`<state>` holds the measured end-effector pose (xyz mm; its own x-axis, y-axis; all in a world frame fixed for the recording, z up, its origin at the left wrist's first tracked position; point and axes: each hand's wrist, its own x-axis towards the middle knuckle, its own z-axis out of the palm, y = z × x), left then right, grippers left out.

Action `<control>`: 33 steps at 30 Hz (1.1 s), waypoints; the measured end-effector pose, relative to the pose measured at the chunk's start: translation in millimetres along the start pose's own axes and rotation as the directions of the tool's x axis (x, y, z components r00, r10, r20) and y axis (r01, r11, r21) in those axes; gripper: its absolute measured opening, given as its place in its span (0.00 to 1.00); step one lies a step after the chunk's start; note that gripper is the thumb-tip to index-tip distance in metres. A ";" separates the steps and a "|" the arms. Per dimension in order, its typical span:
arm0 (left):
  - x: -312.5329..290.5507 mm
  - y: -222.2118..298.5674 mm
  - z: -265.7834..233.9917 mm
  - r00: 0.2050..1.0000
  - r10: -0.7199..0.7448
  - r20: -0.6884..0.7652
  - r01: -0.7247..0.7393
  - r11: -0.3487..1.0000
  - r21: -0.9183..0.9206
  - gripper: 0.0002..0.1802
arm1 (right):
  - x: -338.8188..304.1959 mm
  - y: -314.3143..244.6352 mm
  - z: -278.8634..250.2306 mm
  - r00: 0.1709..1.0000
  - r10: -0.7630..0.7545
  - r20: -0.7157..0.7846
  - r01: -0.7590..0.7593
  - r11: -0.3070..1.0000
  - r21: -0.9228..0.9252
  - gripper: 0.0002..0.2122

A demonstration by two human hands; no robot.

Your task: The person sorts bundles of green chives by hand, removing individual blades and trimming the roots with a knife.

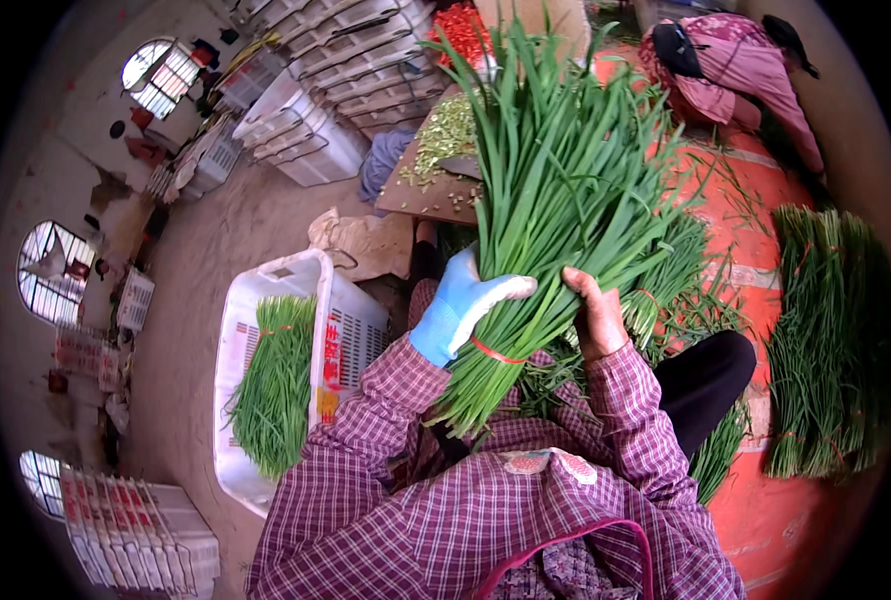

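A big bunch of garlic chives [555, 190] stands in front of me, its cut ends toward my lap and its leaves fanning away. A red band [495, 350] circles it near the cut ends. My left hand [465, 305], in a blue and white glove, grips the bunch from the left just above the band, thumb across the front. From the right, my bare right hand [601, 318] closes round its edge, thumb on top; the other fingers are partly hidden behind the leaves. Another banded bunch of chives [648, 300] lies beyond my right hand.
At my left, a white crate [322, 350] holds chives [273, 385]. Banded chives [827, 340] lie in a row on the red mat [765, 520] at right. A board [435, 165] with chopped bits stands ahead, near stacked crates [365, 60]. A person in pink [735, 65] bends at far right.
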<state>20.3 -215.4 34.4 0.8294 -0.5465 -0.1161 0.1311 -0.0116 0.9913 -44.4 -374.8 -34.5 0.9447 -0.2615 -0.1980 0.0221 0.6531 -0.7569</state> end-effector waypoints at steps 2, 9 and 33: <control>-4.5 -12.1 -7.1 0.999 0.010 0.052 -0.015 0.994 0.112 0.20 | 4.2 37.7 -23.3 0.999 -0.042 0.003 0.041 0.989 0.144 0.19; -50.3 -59.5 -13.6 0.994 -0.107 -0.039 0.098 0.978 -0.185 0.26 | -15.3 61.9 -16.1 0.993 -0.002 0.120 -0.020 0.983 0.183 0.31; -59.1 -78.6 -44.0 0.886 -0.120 -0.448 0.016 0.973 -0.230 0.17 | -5.2 34.3 -53.0 0.968 0.121 -0.218 -0.183 0.938 -0.294 0.24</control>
<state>-15.2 -145.3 -39.4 0.9623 -0.1080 -0.2497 0.2655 0.1729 0.9485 -65.9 -388.7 -92.5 0.8461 -0.3292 -0.4193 -0.2487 0.4519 -0.8567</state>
